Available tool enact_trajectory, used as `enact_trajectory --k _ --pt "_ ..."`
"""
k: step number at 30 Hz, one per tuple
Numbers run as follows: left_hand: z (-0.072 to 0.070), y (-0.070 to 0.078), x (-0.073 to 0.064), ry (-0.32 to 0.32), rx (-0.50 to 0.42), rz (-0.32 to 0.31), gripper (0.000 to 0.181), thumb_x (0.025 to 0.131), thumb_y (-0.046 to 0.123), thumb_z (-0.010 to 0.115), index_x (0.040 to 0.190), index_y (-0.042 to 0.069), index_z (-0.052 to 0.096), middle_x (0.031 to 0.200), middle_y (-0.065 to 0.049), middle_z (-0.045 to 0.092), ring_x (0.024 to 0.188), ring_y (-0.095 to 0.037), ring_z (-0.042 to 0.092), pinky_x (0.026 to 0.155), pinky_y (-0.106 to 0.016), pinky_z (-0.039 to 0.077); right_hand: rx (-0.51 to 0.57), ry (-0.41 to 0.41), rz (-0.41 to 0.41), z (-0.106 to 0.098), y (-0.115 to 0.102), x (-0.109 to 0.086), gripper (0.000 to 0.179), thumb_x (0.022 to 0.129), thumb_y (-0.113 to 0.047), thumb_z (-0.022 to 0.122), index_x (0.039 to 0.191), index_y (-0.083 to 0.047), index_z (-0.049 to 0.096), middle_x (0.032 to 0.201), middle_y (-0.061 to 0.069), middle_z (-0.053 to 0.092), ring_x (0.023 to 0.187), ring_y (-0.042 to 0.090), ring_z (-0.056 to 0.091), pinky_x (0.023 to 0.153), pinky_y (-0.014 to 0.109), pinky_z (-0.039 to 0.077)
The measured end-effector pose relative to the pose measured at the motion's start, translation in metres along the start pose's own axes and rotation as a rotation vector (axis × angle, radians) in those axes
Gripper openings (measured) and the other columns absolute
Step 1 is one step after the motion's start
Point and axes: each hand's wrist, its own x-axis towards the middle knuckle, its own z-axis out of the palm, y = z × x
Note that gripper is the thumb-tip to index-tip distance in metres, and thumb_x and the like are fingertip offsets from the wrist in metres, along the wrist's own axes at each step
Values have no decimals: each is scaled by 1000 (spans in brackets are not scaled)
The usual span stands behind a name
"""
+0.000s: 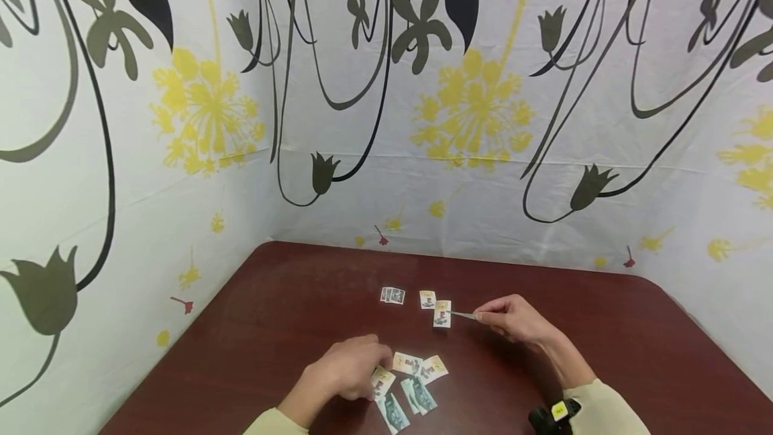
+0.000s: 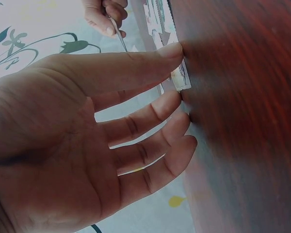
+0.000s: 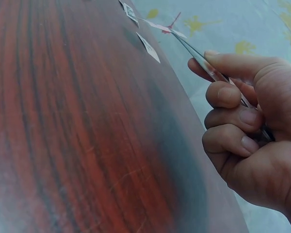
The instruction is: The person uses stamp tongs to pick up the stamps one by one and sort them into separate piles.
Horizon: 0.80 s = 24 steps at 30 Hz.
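Observation:
My right hand (image 1: 519,321) holds a pair of metal tweezers (image 1: 464,315), with the fingers curled round them in the right wrist view. Their tips grip a yellow-and-white stamp (image 1: 442,321), held just above the table. Beyond it lies a similar stamp (image 1: 427,299). At the near pile, the fingers of my left hand (image 1: 350,368) are gently bent and touch the table beside a yellowish stamp (image 1: 383,376), partly covering it. Two more yellowish stamps (image 1: 407,362) and several blue-green stamps (image 1: 394,413) lie to its right and nearer.
Several dark-grey stamps (image 1: 392,295) overlap in a small group farther back. The dark red wooden table (image 1: 326,287) meets flower-patterned cloth walls (image 1: 374,213) at the back and sides. A black wrist device (image 1: 546,418) sits by the right sleeve.

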Motion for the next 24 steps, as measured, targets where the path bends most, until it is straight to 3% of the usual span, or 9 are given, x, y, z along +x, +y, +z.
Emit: enact_trajectory --k 24 --pt "1 2 1 9 30 -11 43 67 15 95 102 28 73 95 12 58 82 -6 53 68 -32 49 -9 32 7 -3 1 14 31 101 -20 72 116 7 75 64 -2 48 53 10 40 47 25 34"
